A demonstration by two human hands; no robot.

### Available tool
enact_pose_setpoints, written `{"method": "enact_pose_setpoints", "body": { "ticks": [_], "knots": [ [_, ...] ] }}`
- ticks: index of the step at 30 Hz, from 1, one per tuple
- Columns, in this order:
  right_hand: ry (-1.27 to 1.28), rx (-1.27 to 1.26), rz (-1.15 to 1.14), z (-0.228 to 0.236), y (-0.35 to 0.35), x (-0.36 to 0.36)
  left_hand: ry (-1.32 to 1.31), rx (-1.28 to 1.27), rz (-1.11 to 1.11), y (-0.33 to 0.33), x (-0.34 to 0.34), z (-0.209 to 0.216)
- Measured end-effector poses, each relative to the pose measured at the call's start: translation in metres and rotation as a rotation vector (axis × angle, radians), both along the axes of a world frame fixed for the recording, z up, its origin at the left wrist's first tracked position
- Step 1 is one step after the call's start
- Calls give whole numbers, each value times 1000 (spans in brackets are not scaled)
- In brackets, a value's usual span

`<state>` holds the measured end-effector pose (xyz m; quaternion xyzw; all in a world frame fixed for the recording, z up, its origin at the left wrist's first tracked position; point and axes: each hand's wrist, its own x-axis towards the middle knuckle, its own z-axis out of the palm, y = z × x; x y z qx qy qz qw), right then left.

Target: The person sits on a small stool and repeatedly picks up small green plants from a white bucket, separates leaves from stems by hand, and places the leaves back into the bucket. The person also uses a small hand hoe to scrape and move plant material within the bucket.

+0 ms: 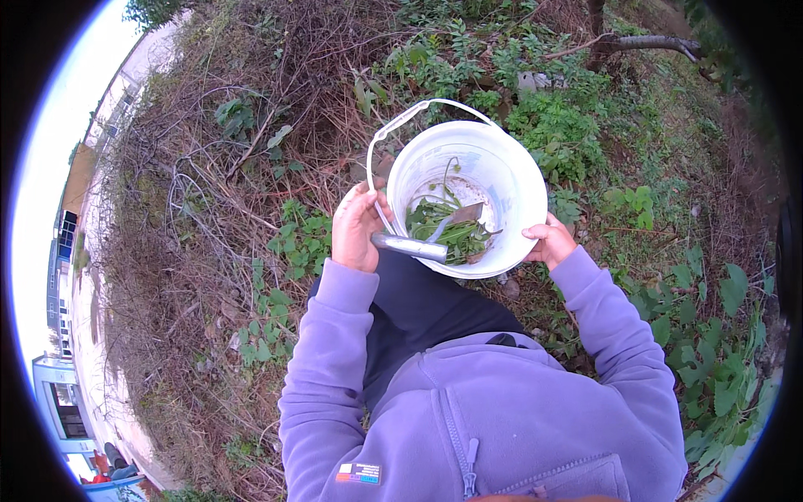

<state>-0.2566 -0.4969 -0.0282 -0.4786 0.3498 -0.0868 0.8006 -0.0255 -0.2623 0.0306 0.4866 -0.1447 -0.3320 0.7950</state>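
A white plastic bucket is held out in front of me, tipped so its inside faces up toward me. Cut green leaves and stems lie at its bottom. Among them rests a small hand trowel, its blade in the greens and its silver handle across the near-left rim. My left hand is closed at the bucket's left side, by the bail and the trowel's handle end; some of its fingers are hidden. On the right, my right hand pinches the rim, thumb on top. The white bail stands up over the far side.
Dry, tangled brush covers the left side. Green weeds grow beyond the bucket, and broad-leaved plants at the right. A bare branch juts out at the upper right. A pale road and buildings show far left.
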Motion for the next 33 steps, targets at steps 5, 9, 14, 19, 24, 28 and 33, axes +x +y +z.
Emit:
{"method": "enact_pose_setpoints", "body": {
  "ticks": [5, 9, 14, 19, 24, 28, 33],
  "knots": [
    [-29, 31, -46, -17, -10, -7, -71, -53, -108, -5, -3, 1],
    [-233, 80, -18, -36, -16, -7, -246, 44, -209, 3, -10, -11],
    [-141, 34, 1, -46, -38, 5, -809, 162, -255, 15, -25, -21],
    [-79, -71, 58, -44, -47, 20, -916, 306, -71, 25, -47, -27],
    [-79, -142, 107, -27, -35, 54, -1010, 390, 288, 35, -52, -18],
    [-90, -177, 181, -15, -22, 75, -938, 428, 487, 38, -52, -5],
    [-156, -191, 170, -7, -2, 90, -763, 524, 612, 47, -29, 3]
  ]
}}
